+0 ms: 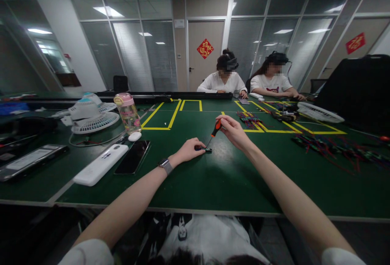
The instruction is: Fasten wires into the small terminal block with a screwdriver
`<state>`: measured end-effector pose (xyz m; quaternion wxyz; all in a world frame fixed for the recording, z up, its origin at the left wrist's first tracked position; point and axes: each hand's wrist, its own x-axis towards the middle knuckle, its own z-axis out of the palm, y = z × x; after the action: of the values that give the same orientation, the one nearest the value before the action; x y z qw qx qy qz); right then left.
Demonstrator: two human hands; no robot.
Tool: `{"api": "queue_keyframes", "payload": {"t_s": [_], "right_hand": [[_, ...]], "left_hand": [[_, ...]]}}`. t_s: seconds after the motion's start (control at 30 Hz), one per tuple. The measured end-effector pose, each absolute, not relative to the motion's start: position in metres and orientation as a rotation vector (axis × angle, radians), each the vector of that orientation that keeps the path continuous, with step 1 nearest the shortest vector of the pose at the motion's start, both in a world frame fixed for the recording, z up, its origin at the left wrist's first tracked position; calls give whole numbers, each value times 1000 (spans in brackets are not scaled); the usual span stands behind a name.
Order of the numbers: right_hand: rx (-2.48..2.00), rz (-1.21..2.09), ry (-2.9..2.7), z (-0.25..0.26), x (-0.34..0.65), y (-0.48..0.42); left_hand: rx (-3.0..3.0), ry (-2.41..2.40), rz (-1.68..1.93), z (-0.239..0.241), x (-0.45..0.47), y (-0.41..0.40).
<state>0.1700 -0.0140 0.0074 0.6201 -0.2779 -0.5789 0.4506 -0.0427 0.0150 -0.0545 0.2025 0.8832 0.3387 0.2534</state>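
In my right hand [232,132] is a screwdriver [216,128] with an orange and black handle, tilted so its thin shaft points down and left. The shaft's tip reaches a small dark circuit board [208,149] lying on the green table [189,184]. My left hand [190,150], with a watch on its wrist, pinches the board's left end and keeps it against the table. Exactly where the tip touches is too small to make out.
Left of me are a black phone [133,158], a white power bank [102,164], a pink-lidded bottle [128,113] and a white fan [91,117]. Wired boards lie in a pile [323,145] at right and a bundle [251,119] farther back. Two people sit across.
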Motion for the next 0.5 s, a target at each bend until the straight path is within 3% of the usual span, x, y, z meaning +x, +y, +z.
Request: {"api": "queue_keyframes", "payload": {"t_s": [0.5], "right_hand": [[-628,1055,-1279,3,170,-10]], "left_hand": [[2453,963,709,-55,-42,16]]}}
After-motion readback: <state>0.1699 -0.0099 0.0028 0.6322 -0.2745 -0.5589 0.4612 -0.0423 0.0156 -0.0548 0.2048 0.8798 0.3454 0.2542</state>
